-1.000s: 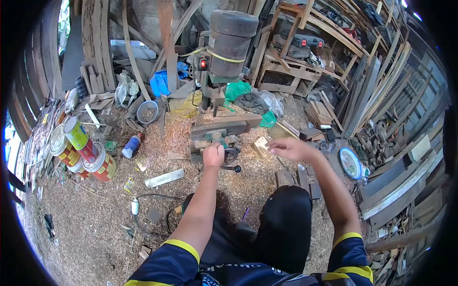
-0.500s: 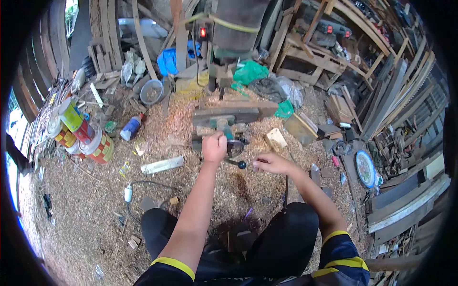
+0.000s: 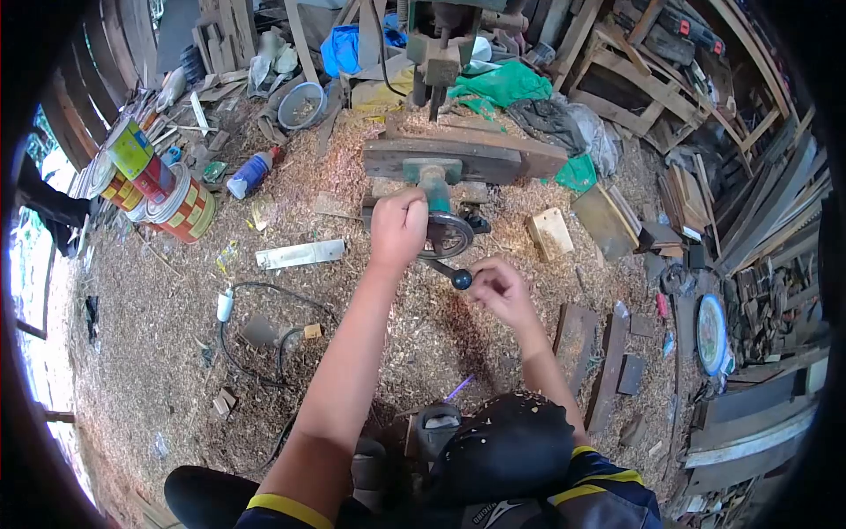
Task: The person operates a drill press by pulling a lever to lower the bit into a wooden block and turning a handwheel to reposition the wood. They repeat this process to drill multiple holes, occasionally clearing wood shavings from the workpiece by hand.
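Note:
My left hand [image 3: 401, 229] is closed in a fist at the upper left rim of a round metal handwheel [image 3: 451, 236]. The wheel sits on the front of a green vise [image 3: 432, 176], behind which a dark wooden beam [image 3: 485, 163] lies crosswise. Just below the wheel, a lever with a black ball knob [image 3: 461, 279] sticks out to the right. Fingers loosely curled and apart, my right hand [image 3: 502, 293] has its fingertips right beside that knob. Above the beam hangs the machine's head [image 3: 441, 66] with a dark, upright tool.
Wood shavings [image 3: 176, 353] cover the ground. Stacked paint buckets [image 3: 181, 207] and a blue bottle [image 3: 251, 172] stand or lie on the left. A pale wood block [image 3: 551, 234] and dark boards [image 3: 608, 370] lie at right. A cable [image 3: 225, 339] loops across the left side.
My view has tilted and shifted, showing more of the machine's head. My right hand has moved closer to the ball knob and its fingers have curled. My left hand stays at the handwheel.

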`<act>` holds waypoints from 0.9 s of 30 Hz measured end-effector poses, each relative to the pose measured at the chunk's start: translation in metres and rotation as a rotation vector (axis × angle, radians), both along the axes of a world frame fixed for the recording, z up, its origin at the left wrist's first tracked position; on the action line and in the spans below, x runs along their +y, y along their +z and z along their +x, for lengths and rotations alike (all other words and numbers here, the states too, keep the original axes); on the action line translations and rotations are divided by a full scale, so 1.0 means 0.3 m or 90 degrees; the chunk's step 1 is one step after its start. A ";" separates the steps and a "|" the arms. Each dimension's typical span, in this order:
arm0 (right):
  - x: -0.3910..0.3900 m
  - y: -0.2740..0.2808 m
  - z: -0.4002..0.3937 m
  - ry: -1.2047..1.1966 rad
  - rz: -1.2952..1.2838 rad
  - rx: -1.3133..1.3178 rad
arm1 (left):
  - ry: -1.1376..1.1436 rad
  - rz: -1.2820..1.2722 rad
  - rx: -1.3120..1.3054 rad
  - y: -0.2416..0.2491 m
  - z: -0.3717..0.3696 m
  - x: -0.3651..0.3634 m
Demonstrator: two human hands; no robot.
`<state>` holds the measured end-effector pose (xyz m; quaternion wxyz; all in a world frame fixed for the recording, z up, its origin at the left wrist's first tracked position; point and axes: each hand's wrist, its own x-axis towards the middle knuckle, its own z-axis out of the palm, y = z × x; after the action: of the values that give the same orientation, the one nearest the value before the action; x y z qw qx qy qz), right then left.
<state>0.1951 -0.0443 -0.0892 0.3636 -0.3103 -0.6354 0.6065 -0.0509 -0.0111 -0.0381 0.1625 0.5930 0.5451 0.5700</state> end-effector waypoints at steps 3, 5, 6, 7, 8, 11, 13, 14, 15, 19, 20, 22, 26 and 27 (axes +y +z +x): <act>-0.007 -0.030 -0.082 0.013 -0.029 0.045 | -0.001 0.034 -0.025 -0.006 0.008 -0.001; 0.013 -0.043 -0.078 0.040 -0.035 0.085 | -0.017 -0.013 -0.021 -0.008 -0.007 0.002; 0.025 -0.053 -0.060 0.038 -0.035 0.089 | -0.019 -0.014 -0.017 -0.008 -0.009 0.002; 0.036 -0.065 -0.041 0.026 -0.041 0.087 | -0.044 -0.019 -0.032 -0.009 -0.010 0.002; 0.043 -0.076 -0.024 0.014 -0.046 0.084 | -0.069 -0.023 -0.047 -0.010 -0.010 0.005; 0.039 -0.025 -0.038 0.037 -0.051 0.044 | -0.052 -0.005 -0.032 -0.013 -0.015 0.012; 0.024 0.007 -0.099 0.071 -0.044 0.032 | -0.061 0.000 -0.038 -0.015 -0.015 0.010; 0.026 -0.003 -0.099 0.073 -0.045 0.031 | -0.071 0.010 -0.044 -0.014 -0.016 0.011; 0.029 -0.014 -0.101 0.076 -0.039 0.051 | -0.070 0.010 -0.044 -0.015 -0.017 0.013; 0.059 -0.052 -0.046 0.095 -0.102 0.086 | -0.100 0.019 -0.054 -0.018 -0.022 0.013; 0.067 -0.072 -0.041 0.096 -0.117 0.095 | -0.108 0.020 -0.046 -0.018 -0.025 0.014; 0.063 -0.004 -0.103 0.108 -0.069 0.023 | -0.108 0.017 -0.050 -0.012 -0.028 0.014; 0.070 -0.013 -0.137 0.120 -0.045 0.056 | -0.111 -0.007 -0.071 -0.002 -0.023 0.004; 0.070 -0.007 -0.121 0.116 -0.075 0.053 | -0.110 -0.007 -0.069 -0.004 -0.025 0.006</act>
<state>0.1588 -0.0234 -0.0913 0.3141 -0.2466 -0.6086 0.6856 -0.0584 -0.0094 -0.0394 0.2432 0.6052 0.4854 0.5822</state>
